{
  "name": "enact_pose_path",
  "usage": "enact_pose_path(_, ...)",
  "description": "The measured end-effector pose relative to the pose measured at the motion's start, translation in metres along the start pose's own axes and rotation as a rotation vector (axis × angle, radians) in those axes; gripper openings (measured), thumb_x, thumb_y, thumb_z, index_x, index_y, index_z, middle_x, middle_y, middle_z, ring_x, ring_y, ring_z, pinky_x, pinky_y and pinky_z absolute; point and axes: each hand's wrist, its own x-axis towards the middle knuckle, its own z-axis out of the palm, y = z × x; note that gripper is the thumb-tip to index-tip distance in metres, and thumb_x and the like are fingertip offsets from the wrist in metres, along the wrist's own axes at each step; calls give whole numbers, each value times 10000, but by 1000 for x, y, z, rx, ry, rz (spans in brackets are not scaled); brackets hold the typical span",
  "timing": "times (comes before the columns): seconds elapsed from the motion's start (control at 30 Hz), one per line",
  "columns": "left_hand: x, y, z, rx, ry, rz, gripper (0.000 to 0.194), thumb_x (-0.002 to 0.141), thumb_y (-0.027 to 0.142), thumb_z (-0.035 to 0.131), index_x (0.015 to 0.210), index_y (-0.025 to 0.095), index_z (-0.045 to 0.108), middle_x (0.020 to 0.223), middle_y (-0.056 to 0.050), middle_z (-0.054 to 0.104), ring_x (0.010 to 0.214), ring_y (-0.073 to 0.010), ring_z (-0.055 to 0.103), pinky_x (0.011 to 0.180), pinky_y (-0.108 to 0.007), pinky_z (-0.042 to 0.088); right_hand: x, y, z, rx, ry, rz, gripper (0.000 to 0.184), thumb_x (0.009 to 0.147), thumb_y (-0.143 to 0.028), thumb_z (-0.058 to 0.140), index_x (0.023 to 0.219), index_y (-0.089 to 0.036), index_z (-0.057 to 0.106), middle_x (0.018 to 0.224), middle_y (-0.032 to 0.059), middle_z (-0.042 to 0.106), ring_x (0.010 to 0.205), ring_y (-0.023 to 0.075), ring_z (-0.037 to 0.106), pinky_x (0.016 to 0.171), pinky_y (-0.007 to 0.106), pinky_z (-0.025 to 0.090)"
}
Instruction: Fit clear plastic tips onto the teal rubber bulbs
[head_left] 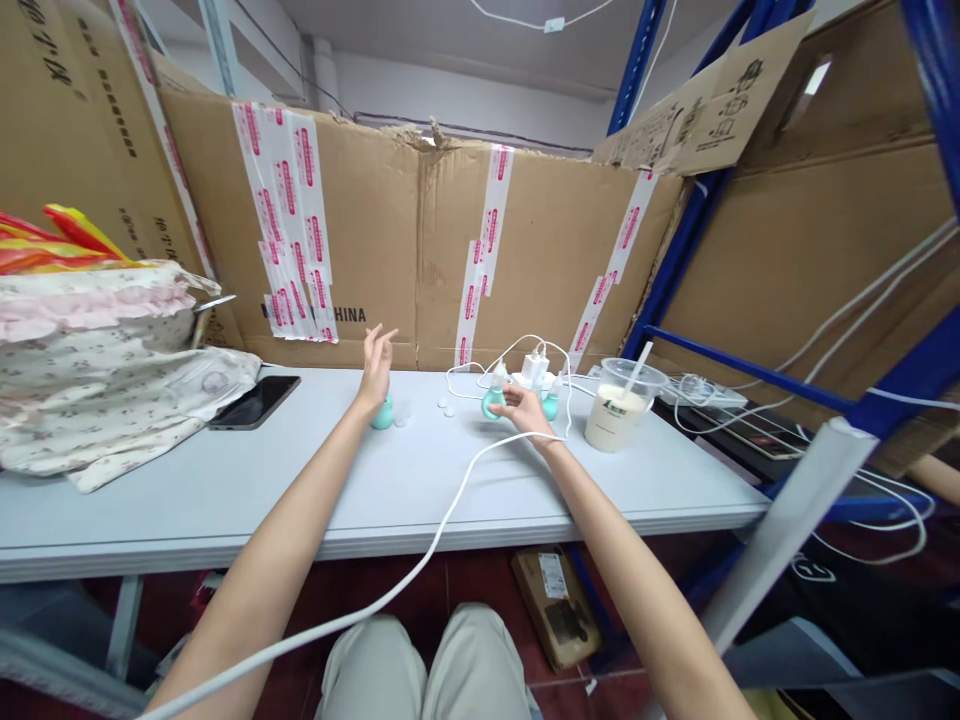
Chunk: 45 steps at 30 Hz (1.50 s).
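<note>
My right hand [523, 408] grips a small round teal squeeze bottle [493, 402] with a whitish pointed top, thumb and fingers at its side. A second teal bottle [551, 405] stands just behind that hand, partly hidden by it. Over on the left, my left hand [377, 368] is raised with its fingers stretched out and holds nothing. Another teal bottle [383, 414] sits by its wrist, partly covered. Beside that one lies a small clear piece [403, 413]. Small white round pieces [445, 407] rest on the table between my hands.
A white charger [535, 368] with looped cable stands behind the right hand. To its right is a cup of pale drink [616, 410] with a straw. A white cable [420, 566] crosses in front. Left are a phone [255, 403] and floral cloth [112, 370]. Cardboard [375, 220] walls the back.
</note>
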Motion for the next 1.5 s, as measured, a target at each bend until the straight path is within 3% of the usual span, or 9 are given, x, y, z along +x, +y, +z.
enact_pose_path(0.13, 3, -10, -5, 66, 35, -12, 585, 830, 626, 229, 1100, 216, 546, 1294, -83, 352, 1310, -217, 214, 1101, -394, 136, -15, 21, -18, -305, 115, -42, 402, 550, -357, 718, 895, -173, 621, 938, 75, 620, 867, 215, 572, 779, 377, 450)
enact_pose_path(0.27, 5, -19, -9, 163, 34, -11, 516, 856, 570, 272, 1051, 206, 581, 1220, -84, 413, 1234, -197, 331, 1079, -360, 194, -21, 31, -23, -555, 279, -20, 359, 555, -293, 716, 870, -146, 627, 889, 68, 575, 661, 142, 528, 755, 356, 437)
enact_pose_path(0.47, 5, -26, -14, 246, -16, -31, 354, 870, 440, 379, 999, 199, 605, 1176, -78, 457, 1189, -196, 374, 1056, -356, 229, -20, 41, -21, -620, 275, -1, 280, 625, -259, 674, 849, -113, 591, 817, 52, 537, 601, 108, 486, 726, 315, 405)
enact_pose_path(0.63, 3, -26, -15, 316, -108, -2, 289, 862, 379, 416, 968, 198, 616, 1139, -70, 499, 1146, -201, 396, 1033, -378, 252, -23, 48, -22, -567, 241, -9, 396, 644, -292, 652, 980, -151, 495, 851, 48, 540, 571, 105, 487, 668, 310, 418)
enact_pose_path(0.83, 2, -25, -15, 378, -129, 25, 267, 856, 354, 435, 944, 188, 625, 1119, -74, 518, 1126, -202, 401, 1020, -370, 267, -45, 28, -23, -680, 310, -53, 381, 653, -368, 625, 925, -176, 441, 882, 64, 522, 734, 178, 504, 666, 321, 414)
enact_pose_path(0.97, 3, -25, -15, 373, -134, 28, 269, 853, 368, 436, 936, 197, 627, 1124, -63, 518, 1127, -201, 397, 1017, -369, 271, -59, 2, 3, -607, 44, -69, 159, 773, -317, 502, 868, -194, 468, 724, -6, 528, 610, 131, 480, 609, 261, 385)
enact_pose_path(1.07, 3, -24, -16, 383, -145, 46, 264, 854, 365, 437, 924, 198, 629, 1107, -60, 529, 1115, -199, 406, 1011, -370, 277, -50, -15, 36, -647, -149, -140, 181, 779, -271, 521, 949, -210, 509, 798, -6, 567, 696, 130, 529, 660, 242, 383)
enact_pose_path(1.27, 2, -26, -17, 402, -168, 80, 238, 850, 339, 451, 920, 195, 626, 1086, -59, 550, 1086, -194, 429, 998, -370, 290, 4, -29, 79, -979, -74, -155, 329, 787, -295, 553, 1104, -209, 531, 1020, 76, 568, 839, 177, 567, 666, 250, 386)
enact_pose_path(1.5, 5, -22, -20, 419, -233, 81, 194, 814, 331, 514, 924, 217, 625, 1091, -40, 548, 1102, -192, 427, 1000, -369, 287, 37, -22, 81, -1023, -279, -15, 117, 724, -152, 578, 773, -170, 683, 842, 81, 655, 805, 182, 592, 653, 230, 386)
